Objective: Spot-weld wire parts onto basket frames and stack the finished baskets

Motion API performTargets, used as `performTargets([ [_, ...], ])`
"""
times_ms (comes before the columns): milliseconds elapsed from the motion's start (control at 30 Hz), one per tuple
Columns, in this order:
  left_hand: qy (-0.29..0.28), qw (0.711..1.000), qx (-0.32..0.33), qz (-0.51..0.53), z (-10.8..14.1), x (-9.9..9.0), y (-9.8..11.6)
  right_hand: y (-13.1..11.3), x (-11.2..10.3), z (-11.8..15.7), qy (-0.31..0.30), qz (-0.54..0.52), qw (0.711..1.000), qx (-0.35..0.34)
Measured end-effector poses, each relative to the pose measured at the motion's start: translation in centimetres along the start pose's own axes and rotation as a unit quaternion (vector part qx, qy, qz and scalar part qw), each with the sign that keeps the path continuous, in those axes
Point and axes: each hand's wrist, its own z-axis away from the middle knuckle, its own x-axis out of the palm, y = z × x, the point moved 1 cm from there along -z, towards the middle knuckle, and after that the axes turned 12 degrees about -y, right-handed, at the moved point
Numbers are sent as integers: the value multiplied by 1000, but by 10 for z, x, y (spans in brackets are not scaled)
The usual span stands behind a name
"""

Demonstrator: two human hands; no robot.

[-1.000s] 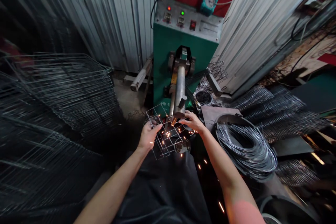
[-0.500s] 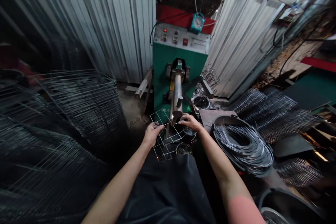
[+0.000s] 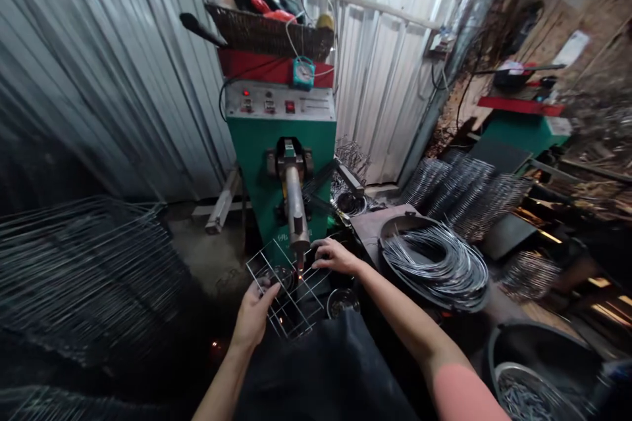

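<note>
My left hand (image 3: 254, 316) grips the left edge of a wire grid (image 3: 291, 299), thumb on top. The grid lies tilted beneath the tip of a metal cylinder arm (image 3: 295, 204) on a green spot-welding machine (image 3: 257, 164). A small orange glow shows where the tip meets the wires. Beside that tip, my right hand (image 3: 336, 256) has its thumb and index finger apart near the grid's right corner; no wire is clearly seen between them. Below it sits a round metal bowl (image 3: 343, 303).
A tray (image 3: 384, 247) with a coil of wire (image 3: 444, 263) stands to the right. Stacked wire racks (image 3: 99, 270) fill the left. A black tub (image 3: 543, 342) holds a bowl of small metal pieces at lower right. A wooden bar (image 3: 223, 204) juts out left of the machine.
The view has swung right, so the machine appears further left. An orange glow now shows at the welding tip. My right thumb and finger have parted; my left hand still holds the grid.
</note>
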Motion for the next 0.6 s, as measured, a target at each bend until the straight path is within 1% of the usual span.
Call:
performTargets([
  [100,25,999,-13,37,23,-15,0,-28,-1,22,11,41,998,-47],
  [133,40,997,-20,59,33,-23,1,-36,-4,30,26,48,997,-55],
  [200,66,992,-35,99,53,-42,2,-46,-10,43,63,49,996,-50],
  [267,71,989,-44,124,72,-61,1,-45,-15,51,80,29,996,-28],
  [333,61,987,-51,137,85,-75,-1,-36,-13,53,63,-6,998,2],
  [367,60,987,-55,139,89,-78,-3,-30,-8,52,49,-23,998,23],
  [400,64,987,-59,138,92,-80,-5,-24,-2,50,37,-35,997,49],
  [467,71,987,-62,131,93,-76,-9,-12,14,46,23,-47,993,110],
  [533,72,989,-52,120,91,-67,-11,-3,29,46,22,-58,985,161],
  [600,55,992,-47,101,92,-58,-9,2,41,51,28,-76,979,187],
])
